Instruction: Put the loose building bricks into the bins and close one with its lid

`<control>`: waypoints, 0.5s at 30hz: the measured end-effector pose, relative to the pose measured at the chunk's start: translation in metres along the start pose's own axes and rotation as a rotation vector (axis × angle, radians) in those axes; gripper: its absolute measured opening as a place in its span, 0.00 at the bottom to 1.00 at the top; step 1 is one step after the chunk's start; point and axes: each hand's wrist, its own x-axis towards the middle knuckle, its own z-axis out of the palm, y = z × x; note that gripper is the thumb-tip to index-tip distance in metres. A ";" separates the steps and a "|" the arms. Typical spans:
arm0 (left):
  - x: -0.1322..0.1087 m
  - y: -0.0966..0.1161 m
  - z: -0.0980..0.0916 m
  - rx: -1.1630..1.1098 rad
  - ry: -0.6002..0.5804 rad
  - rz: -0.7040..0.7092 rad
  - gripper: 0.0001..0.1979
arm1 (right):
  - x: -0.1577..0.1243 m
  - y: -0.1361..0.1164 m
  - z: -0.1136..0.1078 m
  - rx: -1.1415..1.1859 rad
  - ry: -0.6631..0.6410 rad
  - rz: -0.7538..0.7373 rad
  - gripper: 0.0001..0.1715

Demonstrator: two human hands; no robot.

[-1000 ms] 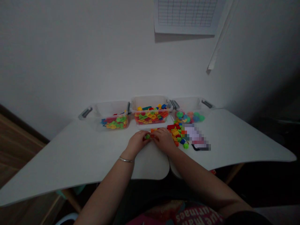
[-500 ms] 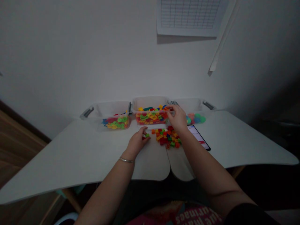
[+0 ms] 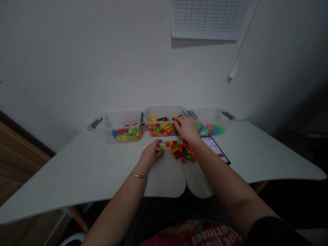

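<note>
My left hand [image 3: 150,154] rests on the white table [image 3: 77,171], fingers closed on a small green brick [image 3: 161,148]. My right hand [image 3: 186,128] reaches into the right side of the middle clear bin [image 3: 164,112], over its mixed coloured bricks [image 3: 162,128]; its fingers are curled down among them, and whether they hold anything is hidden. A pile of loose red, yellow and green bricks [image 3: 181,152] lies on the table between my hands.
A clear bin [image 3: 118,119] with green and yellow pieces stands at the left, and another bin [image 3: 212,114] with round pastel pieces at the right. A phone [image 3: 216,150] with a lit screen lies right of the pile. The wall stands close behind the bins.
My right hand left my left hand and the brick pile, reached toward the bins, and has now shifted left into the middle bin. My left hand stayed put with the green brick.
</note>
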 end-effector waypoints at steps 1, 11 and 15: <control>0.000 0.000 0.000 0.000 0.002 0.002 0.23 | -0.001 -0.002 0.001 -0.022 0.005 -0.008 0.20; 0.002 -0.001 0.002 -0.062 0.012 0.025 0.25 | -0.007 -0.010 0.003 -0.093 -0.030 -0.025 0.28; 0.002 0.000 0.001 -0.117 0.027 0.015 0.25 | -0.010 -0.010 -0.002 -0.056 -0.080 -0.037 0.28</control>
